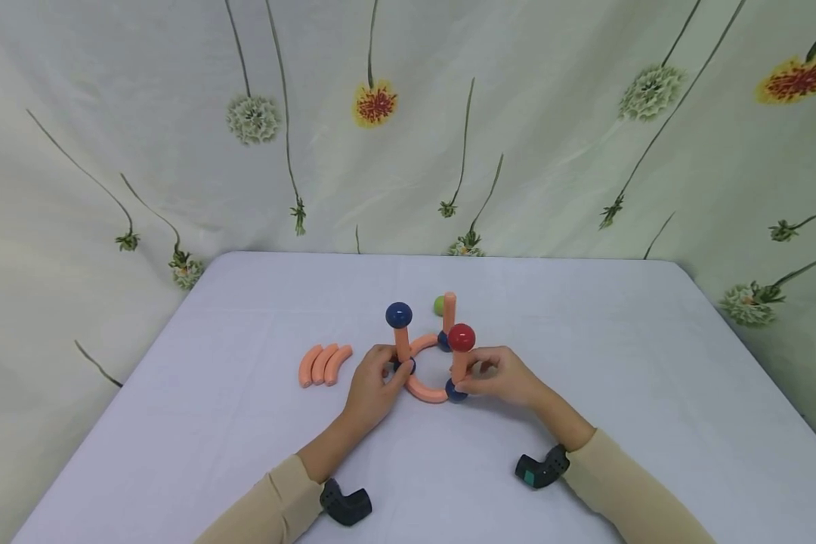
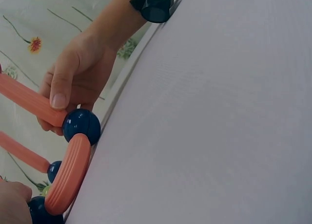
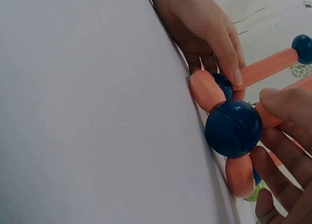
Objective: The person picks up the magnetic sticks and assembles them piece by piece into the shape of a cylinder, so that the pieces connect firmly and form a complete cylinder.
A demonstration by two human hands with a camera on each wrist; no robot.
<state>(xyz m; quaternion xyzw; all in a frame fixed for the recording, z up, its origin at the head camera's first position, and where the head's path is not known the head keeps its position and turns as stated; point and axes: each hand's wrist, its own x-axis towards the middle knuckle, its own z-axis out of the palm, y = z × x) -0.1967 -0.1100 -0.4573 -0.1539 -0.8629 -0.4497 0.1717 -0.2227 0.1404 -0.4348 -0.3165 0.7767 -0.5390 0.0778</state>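
Observation:
A ring of curved orange magnetic sticks (image 1: 425, 392) and blue balls lies on the table, with three straight orange sticks standing up from it. My left hand (image 1: 374, 387) pinches the left blue ball (image 1: 410, 367) where it meets its upright; a blue ball (image 1: 398, 315) tops that stick. With thumb and fingers, my right hand (image 1: 505, 375) grips the right upright stick (image 1: 459, 366), capped by a red ball (image 1: 461, 337). Its foot touches a blue ball (image 3: 234, 129), which joins two curved sticks in the right wrist view. The back upright (image 1: 449, 310) has no ball visible on top.
Three loose curved orange sticks (image 1: 325, 365) lie side by side left of the ring. A green ball (image 1: 438, 305) sits behind the back upright, partly hidden. A white cloth covers the table (image 1: 585, 325); a flowered curtain (image 1: 544, 151) hangs behind it.

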